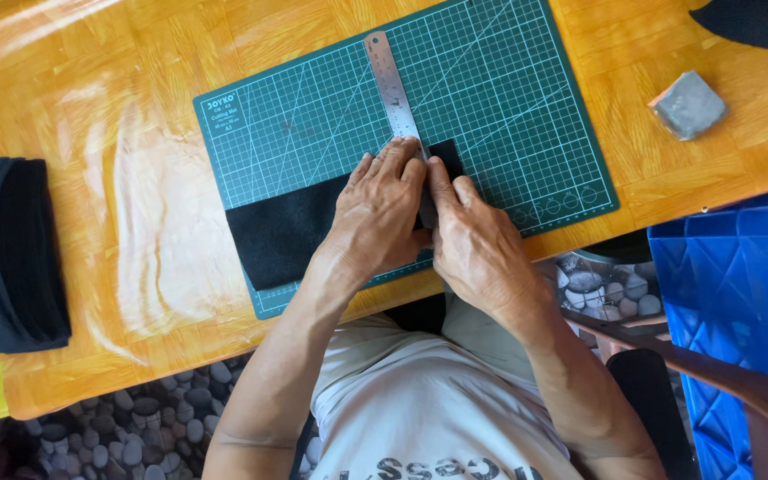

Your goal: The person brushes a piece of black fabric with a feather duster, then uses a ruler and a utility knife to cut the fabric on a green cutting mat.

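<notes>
Black felt (282,233) lies flat on the near edge of the green cutting mat (508,98), the left hand (378,213) presses flat on it, the right hand (476,244) pinches something too hidden to tell, and a metal ruler (390,84) pokes out beyond.

My orange wooden table (135,222), green cutting mat (331,116) at its centre, folded black fabric stack (11,258) at nine o'clock, grey block (688,105) at two o'clock, dark piece (757,22) at one o'clock
</notes>
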